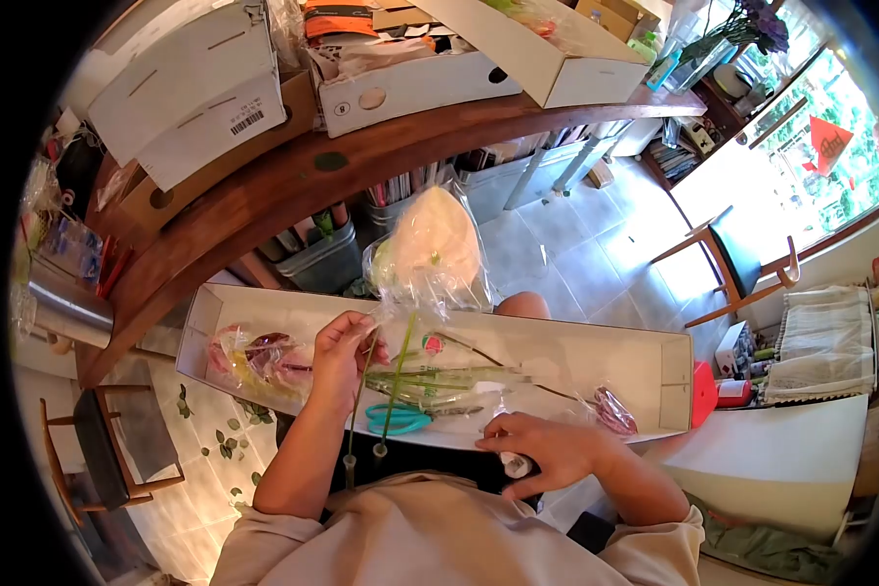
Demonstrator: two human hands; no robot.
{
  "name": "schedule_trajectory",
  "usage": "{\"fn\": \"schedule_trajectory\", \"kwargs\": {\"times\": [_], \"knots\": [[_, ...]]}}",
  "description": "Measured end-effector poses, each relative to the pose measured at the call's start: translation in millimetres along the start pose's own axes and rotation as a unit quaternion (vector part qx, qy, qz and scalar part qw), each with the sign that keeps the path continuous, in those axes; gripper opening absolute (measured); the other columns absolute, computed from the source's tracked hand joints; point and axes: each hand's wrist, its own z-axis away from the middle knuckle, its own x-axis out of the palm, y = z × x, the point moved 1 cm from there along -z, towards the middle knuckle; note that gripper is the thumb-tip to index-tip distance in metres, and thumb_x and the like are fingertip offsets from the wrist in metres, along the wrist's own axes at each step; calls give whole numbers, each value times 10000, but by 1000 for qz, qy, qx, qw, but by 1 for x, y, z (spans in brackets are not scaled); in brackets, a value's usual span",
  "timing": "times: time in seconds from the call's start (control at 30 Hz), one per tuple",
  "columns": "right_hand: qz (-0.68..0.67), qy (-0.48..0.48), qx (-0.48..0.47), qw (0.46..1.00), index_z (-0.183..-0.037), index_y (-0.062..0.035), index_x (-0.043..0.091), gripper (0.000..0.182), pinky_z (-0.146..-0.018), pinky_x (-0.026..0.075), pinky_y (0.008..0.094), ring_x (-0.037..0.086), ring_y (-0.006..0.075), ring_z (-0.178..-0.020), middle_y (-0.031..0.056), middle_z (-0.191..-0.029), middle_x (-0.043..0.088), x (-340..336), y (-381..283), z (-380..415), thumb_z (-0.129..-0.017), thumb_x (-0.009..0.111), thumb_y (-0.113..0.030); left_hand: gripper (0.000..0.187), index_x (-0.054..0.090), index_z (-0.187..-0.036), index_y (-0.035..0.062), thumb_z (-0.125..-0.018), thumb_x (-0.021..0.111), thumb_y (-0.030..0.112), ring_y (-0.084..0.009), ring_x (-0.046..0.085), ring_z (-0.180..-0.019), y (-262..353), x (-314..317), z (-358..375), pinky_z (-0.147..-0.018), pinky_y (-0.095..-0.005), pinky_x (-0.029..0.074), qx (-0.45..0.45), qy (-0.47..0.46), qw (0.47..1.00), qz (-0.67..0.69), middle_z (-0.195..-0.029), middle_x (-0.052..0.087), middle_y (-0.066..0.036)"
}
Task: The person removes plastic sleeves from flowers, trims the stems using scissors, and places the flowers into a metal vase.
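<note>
My left hand (340, 363) pinches at the neck of a clear plastic sleeve, around the tops of two green stems (396, 391). The sleeve covers a large pale peach flower (438, 239) beyond the far edge of a long white cardboard box (645, 366). Small tubes cap the lower stem ends. Over the box's near edge, my right hand (555, 449) has curled fingers around a small white cylinder (515, 465). Teal-handled scissors (398, 419) lie in the box beside more wrapped stems, with a pink wrapped flower (264, 359) at the left and a dark pink wrapped one (615, 410) at the right.
A curved wooden counter (400, 161) ahead carries open cardboard boxes (420, 93). Metal bins (322, 256) stand beneath it. Chairs (107, 449) are at the left and far right, and loose leaves (227, 444) lie on the floor. A white surface (781, 439) stands right.
</note>
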Motion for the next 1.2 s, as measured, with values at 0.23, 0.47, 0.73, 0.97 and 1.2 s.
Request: {"fn": "schedule_trajectory", "kwargs": {"times": [0.23, 0.47, 0.73, 0.97, 1.2], "knots": [[76, 220, 110, 966, -1475, -39, 561, 735, -975, 527, 456, 661, 377, -1124, 189, -1237, 684, -15, -40, -4, -884, 821, -391, 152, 641, -944, 49, -1049, 597, 150, -154, 660, -680, -1, 4, -3, -660, -313, 573, 0, -7, 1000, -11, -791, 672, -62], [-164, 463, 122, 862, -1172, 27, 712, 359, -740, 565, 311, 724, 191, -846, 115, -960, 754, -12, -39, -101, -910, 814, -195, 142, 639, -969, 40, -1048, 597, 150, -158, 661, -689, -7, 14, 3, -665, -312, 572, 44, -12, 999, -25, -825, 677, -72], [-457, 466, 60, 756, -1106, 36, 710, 185, -674, 506, 238, 653, 103, -764, 65, -922, 751, -1, -10, -133, -993, 722, -111, 53, 654, -1012, 9, -1010, 664, 61, -114, 631, -726, -9, 7, 5, -692, -279, 540, 156, 19, 982, -101, -872, 673, -35], [-555, 491, 6, 671, -1073, 27, 706, 140, -696, 455, 244, 590, 105, -753, 69, -900, 712, 2, 4, -126, -993, 710, -88, 75, 657, -1065, -6, -1009, 677, 40, -65, 617, -792, -9, 13, 16, -732, -238, 515, 191, 22, 965, -179, -910, 676, -8], [-583, 498, 21, 642, -1046, 18, 713, 143, -704, 420, 280, 496, 101, -695, 21, -840, 649, -6, -3, -144, -1012, 695, -120, 94, 672, -1075, -18, -995, 681, 32, -77, 640, -796, -7, 11, 21, -705, -239, 514, 212, -2, 949, -234, -908, 683, -21]]}}
